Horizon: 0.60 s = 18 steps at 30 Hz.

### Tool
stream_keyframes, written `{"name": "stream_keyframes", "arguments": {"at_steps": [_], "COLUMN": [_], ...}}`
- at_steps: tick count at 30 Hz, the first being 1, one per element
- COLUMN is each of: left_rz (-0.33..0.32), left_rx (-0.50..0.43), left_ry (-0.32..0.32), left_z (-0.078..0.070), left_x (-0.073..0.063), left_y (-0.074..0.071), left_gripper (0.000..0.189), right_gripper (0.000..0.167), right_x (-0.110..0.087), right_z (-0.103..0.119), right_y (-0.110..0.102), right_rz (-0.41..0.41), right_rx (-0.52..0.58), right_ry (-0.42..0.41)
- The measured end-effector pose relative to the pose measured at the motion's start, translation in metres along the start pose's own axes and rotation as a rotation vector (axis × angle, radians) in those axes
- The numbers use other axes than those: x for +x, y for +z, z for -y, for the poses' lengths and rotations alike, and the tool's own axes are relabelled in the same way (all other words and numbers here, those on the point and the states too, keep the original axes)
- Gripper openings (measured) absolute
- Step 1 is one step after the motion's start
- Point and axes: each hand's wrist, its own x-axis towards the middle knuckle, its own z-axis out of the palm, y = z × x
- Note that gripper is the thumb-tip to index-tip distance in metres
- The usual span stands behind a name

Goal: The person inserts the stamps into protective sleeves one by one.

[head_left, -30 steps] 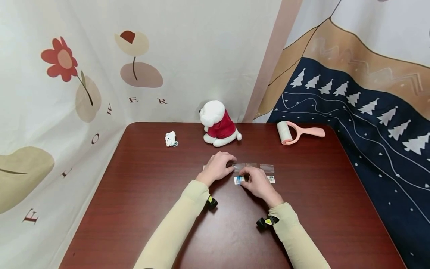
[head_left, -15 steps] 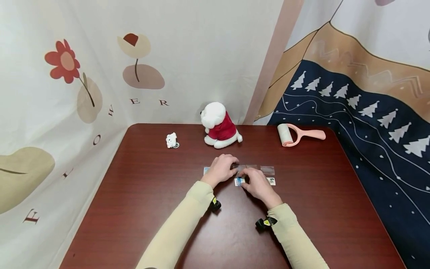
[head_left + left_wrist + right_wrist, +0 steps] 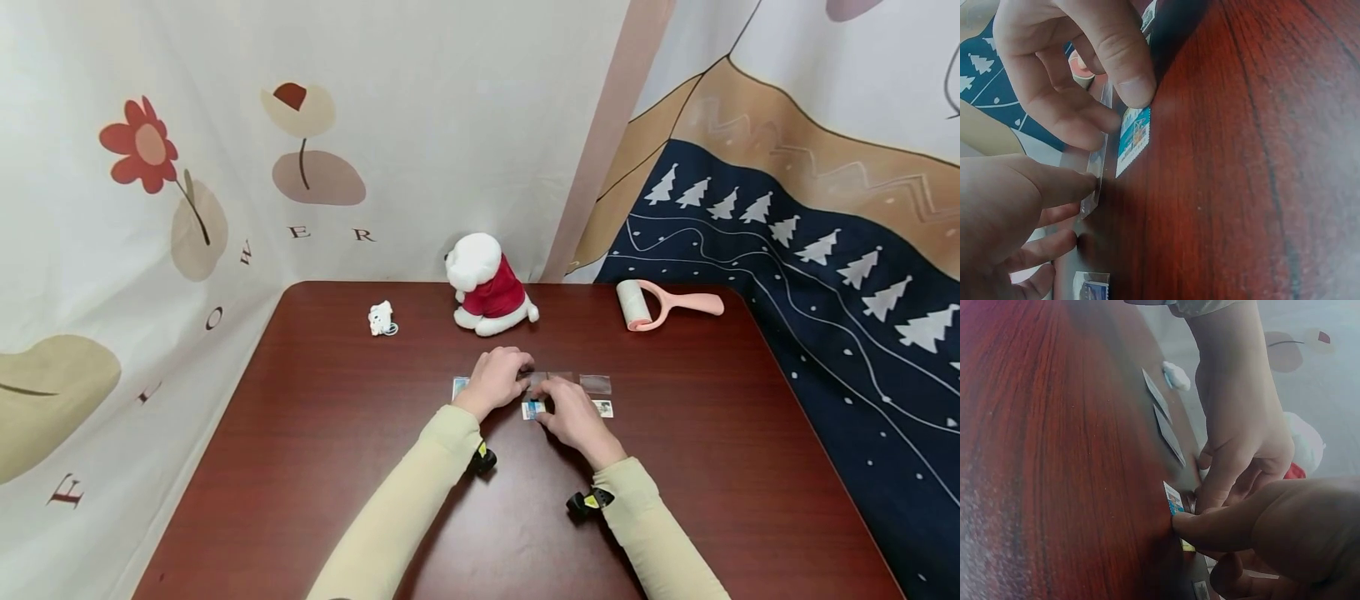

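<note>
My left hand (image 3: 497,379) pinches a clear plastic sleeve (image 3: 1095,170) between thumb and forefinger, its lower edge over the table. Close beside it is my right hand (image 3: 576,417), fingers bent, thumb tip over one end of a postage stamp (image 3: 1133,140) with a blue picture. That stamp has a perforated white border and lies beside the sleeve. Two right fingertips come down at its far side, along the sleeve. Past the right hand lie another stamp (image 3: 603,408) and another clear sleeve (image 3: 596,384). A sleeve with a stamp inside (image 3: 1093,287) peeks out left of my left hand.
Behind the hands sits a white plush dog (image 3: 491,287) in a red shirt. A small white figure (image 3: 381,318) with a cord stands left of it, and a pink lint roller (image 3: 667,305) lies at the back right. Printed curtains hang behind the brown table (image 3: 337,467).
My left hand has shifted slightly right toward the right hand, baring a sleeved stamp at its left. The right hand has stayed at the same stamp. The head view has tilted up a little.
</note>
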Motion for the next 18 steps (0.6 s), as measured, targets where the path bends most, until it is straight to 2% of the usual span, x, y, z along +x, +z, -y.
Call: {"name": "stream_keyframes", "arguments": {"at_steps": [7, 18], "left_rz": [0.014, 0.080], "left_rx": [0.015, 0.042], "left_ry": [0.008, -0.046], "left_z": [-0.0016, -0.0067], "left_x": [0.0030, 0.0056], "left_y": [0.0007, -0.0020], "left_gripper": [0.021, 0.023], "right_gripper": [0.027, 0.027], "right_x": [0.0013, 0.0044], "right_z": [-0.0006, 0.0009], "right_y": [0.0003, 0.0011], "right_rz": [0.016, 0.034], "right_rx": [-0.009, -0.033], "right_ry": [0.016, 0.076]}}
